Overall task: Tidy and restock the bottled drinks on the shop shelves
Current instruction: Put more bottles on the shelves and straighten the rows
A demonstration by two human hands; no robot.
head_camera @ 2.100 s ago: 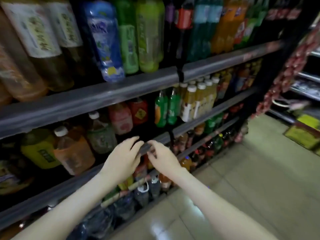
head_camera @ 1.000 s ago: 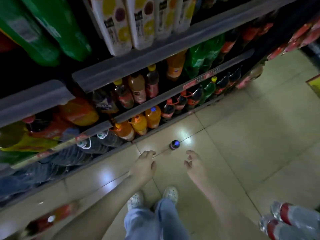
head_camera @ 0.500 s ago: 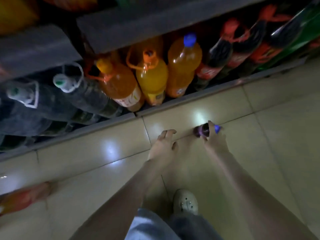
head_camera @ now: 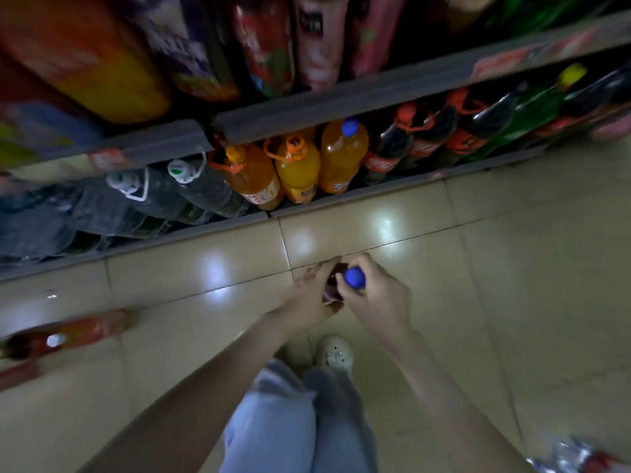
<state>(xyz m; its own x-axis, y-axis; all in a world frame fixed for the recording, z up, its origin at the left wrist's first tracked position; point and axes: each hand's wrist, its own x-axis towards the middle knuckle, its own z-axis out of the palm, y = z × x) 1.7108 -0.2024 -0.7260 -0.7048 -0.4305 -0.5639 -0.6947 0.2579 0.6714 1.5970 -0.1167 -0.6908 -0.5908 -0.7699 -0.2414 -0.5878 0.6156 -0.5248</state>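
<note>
A small dark bottle with a blue cap (head_camera: 353, 278) is over the tiled floor in front of the bottom shelf. My right hand (head_camera: 379, 295) grips it at the neck, just under the cap. My left hand (head_camera: 309, 295) wraps around the bottle's dark body from the left. Most of the bottle is hidden between the two hands. Straight ahead the bottom shelf (head_camera: 375, 191) holds three large orange drink bottles (head_camera: 297, 169), dark cola bottles (head_camera: 406, 145) to their right and big dusty water jugs (head_camera: 164, 196) to their left.
A red-labelled bottle (head_camera: 78, 334) lies on the floor at the left. A pack of water bottles (head_camera: 580, 460) sits at the bottom right corner. My legs and a white shoe (head_camera: 336, 353) are below the hands. Higher shelves hold blurred colourful bottles.
I bent from the upper shelves down to the floor. My right hand took the blue-capped bottle by its neck, and my left hand has now closed on its body.
</note>
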